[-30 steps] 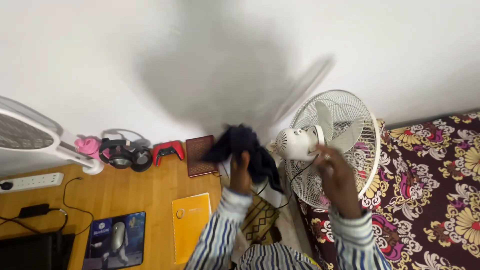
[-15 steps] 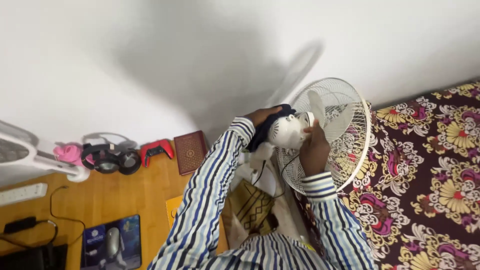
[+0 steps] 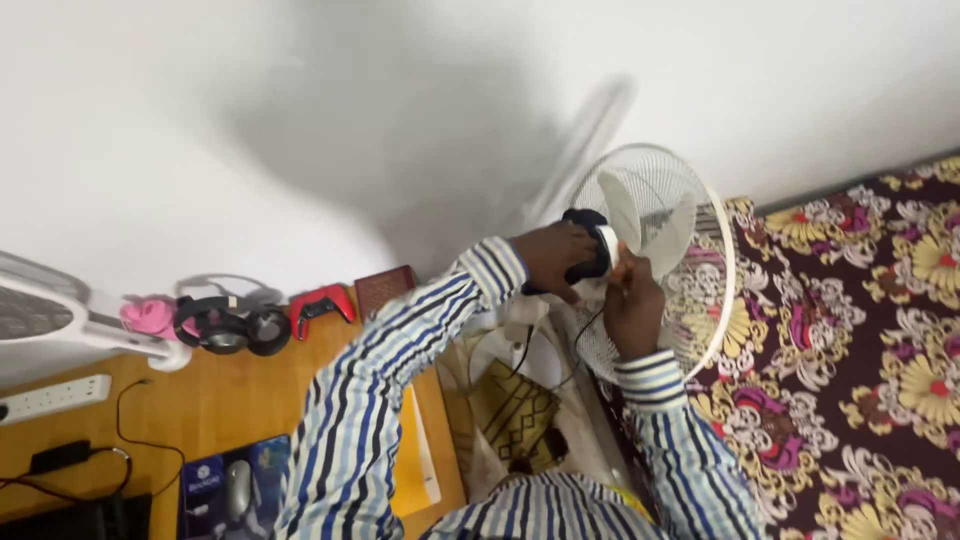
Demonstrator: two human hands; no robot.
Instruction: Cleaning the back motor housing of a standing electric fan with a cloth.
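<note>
Both hands have closed in on the back of the white fan since a second ago, when the left hand held the dark cloth up in the air and the right hand hung open beside the fan's motor housing. Now the left hand (image 3: 556, 262) is curled over the dark cloth (image 3: 588, 252) and presses it against the rear of the motor housing, fingers wrapped around it rather than spread — the white housing that showed plainly before is now mostly covered. The right hand (image 3: 630, 305) sits just below and beside it, fingers bent and touching the underside of the housing near the grille; whether it pinches the cable or simply steadies the fan, I cannot tell. So the cloth has gone from held aloft to being rubbed or pressed on the fan's back, which reads as wiping under way, judged from where the hands lie. The fan (image 3: 655, 215) stands tilted between the desk and the bed, its wire grille facing the flowered bedspread (image 3: 860, 340). A black cable (image 3: 522, 350) hangs down from under the hands toward a patterned bag (image 3: 512, 412) on the floor. Striped sleeves run back toward the camera. Farther left, on the wooden desk (image 3: 230, 400), lie black headphones (image 3: 232, 327), a red game controller (image 3: 322, 303), a maroon book (image 3: 385, 290), a yellow notebook (image 3: 415, 465), a mouse (image 3: 237, 487) on its pad, and a white power strip (image 3: 55, 395) — none of them touched.
</note>
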